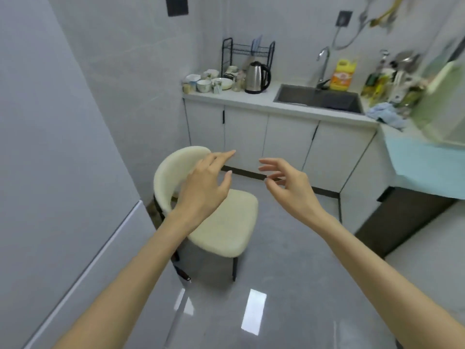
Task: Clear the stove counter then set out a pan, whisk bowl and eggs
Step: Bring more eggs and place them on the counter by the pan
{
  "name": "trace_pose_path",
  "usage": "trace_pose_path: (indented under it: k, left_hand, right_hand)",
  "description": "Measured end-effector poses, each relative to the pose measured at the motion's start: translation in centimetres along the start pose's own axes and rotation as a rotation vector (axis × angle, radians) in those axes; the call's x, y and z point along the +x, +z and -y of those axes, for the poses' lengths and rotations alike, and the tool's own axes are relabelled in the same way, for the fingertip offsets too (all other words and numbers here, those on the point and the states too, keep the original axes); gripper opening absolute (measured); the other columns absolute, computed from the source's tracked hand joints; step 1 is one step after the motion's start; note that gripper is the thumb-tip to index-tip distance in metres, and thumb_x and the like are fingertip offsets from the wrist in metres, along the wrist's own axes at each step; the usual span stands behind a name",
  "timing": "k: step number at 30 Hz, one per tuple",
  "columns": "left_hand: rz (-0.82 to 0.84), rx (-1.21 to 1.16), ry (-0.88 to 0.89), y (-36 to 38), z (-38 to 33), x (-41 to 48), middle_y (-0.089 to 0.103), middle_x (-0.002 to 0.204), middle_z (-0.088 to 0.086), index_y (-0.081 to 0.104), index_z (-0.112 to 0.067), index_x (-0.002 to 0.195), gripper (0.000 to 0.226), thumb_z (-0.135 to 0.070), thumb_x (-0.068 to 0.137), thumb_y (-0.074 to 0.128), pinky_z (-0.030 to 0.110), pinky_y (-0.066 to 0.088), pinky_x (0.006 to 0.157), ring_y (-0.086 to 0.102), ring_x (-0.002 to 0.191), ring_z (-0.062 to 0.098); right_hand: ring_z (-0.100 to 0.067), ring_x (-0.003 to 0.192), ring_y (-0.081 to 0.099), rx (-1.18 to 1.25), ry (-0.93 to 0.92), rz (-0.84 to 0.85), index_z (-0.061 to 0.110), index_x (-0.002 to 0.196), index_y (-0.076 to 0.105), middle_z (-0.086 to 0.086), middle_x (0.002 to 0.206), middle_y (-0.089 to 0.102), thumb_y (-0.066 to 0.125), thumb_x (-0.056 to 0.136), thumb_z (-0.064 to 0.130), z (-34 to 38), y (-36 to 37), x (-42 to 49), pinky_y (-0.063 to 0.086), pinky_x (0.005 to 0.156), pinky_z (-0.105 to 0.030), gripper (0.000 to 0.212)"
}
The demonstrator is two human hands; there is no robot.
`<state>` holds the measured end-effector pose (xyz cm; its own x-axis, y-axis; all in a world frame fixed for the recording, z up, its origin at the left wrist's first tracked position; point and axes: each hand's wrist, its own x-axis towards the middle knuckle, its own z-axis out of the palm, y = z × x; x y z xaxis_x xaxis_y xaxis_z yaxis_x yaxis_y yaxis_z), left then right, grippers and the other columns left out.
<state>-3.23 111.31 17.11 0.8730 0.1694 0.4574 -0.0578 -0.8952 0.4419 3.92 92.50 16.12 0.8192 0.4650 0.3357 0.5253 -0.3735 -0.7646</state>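
My left hand (206, 182) and my right hand (289, 183) are stretched out in front of me above the floor, fingers loosely spread, holding nothing. They hover well short of the white counter (261, 98) on the far wall. Several bowls and cups (210, 83) crowd the counter's left end under a black dish rack (247, 50). No pan, whisk or eggs can be made out. The stove side at the far right is blurred.
A cream chair (226, 222) stands on the grey floor just beneath my left hand. A steel kettle (256, 76), a sink (319, 99) with tap, a yellow bottle (342, 75) and a blue cloth (387, 114) sit along the counter. A pale fridge (50, 172) fills the left.
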Motion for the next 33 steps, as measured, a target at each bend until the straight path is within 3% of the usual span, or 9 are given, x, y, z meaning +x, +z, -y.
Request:
trace_pose_path:
  k: [9,13,15,23,29,33]
  left_hand:
    - [0.231,-0.193,0.306,11.2,-15.9,5.9,0.052,0.138,-0.007,0.04,-0.031,0.143,0.048,-0.031,0.097,0.05,0.026,0.041,0.09,0.05,0.122,0.012]
    - [0.333,-0.301,0.421,15.5,-23.5,6.7,0.055,0.134,-0.006,0.041,-0.031,0.143,0.048,-0.03,0.096,0.051,0.037,0.048,0.096,0.052,0.121,0.013]
    - [0.377,-0.329,0.465,17.4,-27.1,6.7,0.057,0.131,-0.008,0.042,-0.032,0.141,0.046,-0.031,0.096,0.05,0.041,0.05,0.093,0.054,0.118,0.014]
    - [0.54,-0.502,0.615,23.6,-40.1,4.8,0.061,0.125,-0.01,0.046,-0.033,0.137,0.043,-0.03,0.095,0.051,0.038,0.051,0.093,0.058,0.112,0.009]
    - [0.653,-0.59,0.743,26.9,-47.5,2.8,0.063,0.121,-0.011,0.047,-0.033,0.136,0.041,-0.03,0.095,0.05,0.039,0.052,0.092,0.06,0.106,0.009]
    - [0.73,-0.621,0.842,28.9,-52.0,1.8,0.063,0.121,-0.012,0.048,-0.032,0.137,0.041,-0.029,0.095,0.05,0.03,0.049,0.091,0.059,0.107,0.006]
  right_hand:
    - [0.0,0.093,0.061,-0.165,0.242,-0.32,0.023,0.128,0.056,0.01,0.115,0.065,0.057,0.092,0.011,-7.3,-15.3,-7.9,0.049,0.081,-0.012,0.038]
    - [-0.004,0.096,0.061,-0.207,0.346,-0.447,0.025,0.128,0.056,0.011,0.113,0.065,0.056,0.091,0.011,-9.3,-21.2,-12.4,0.05,0.084,-0.019,0.039]
    - [-0.003,0.095,0.061,-0.229,0.39,-0.508,0.026,0.128,0.056,0.012,0.112,0.065,0.056,0.091,0.01,-10.1,-23.9,-14.6,0.047,0.08,-0.013,0.04]
    - [-0.005,0.096,0.061,-0.286,0.521,-0.707,0.026,0.124,0.057,0.014,0.109,0.066,0.055,0.089,0.007,-12.4,-32.8,-23.4,0.051,0.085,-0.026,0.04]
    - [-0.003,0.095,0.06,-0.301,0.633,-0.845,0.029,0.122,0.057,0.015,0.11,0.065,0.055,0.09,0.008,-13.3,-36.9,-28.9,0.051,0.085,-0.026,0.038]
    - [-0.004,0.096,0.06,-0.305,0.702,-0.965,0.026,0.124,0.058,0.015,0.109,0.065,0.054,0.09,0.006,-13.7,-38.9,-31.8,0.05,0.085,-0.025,0.04]
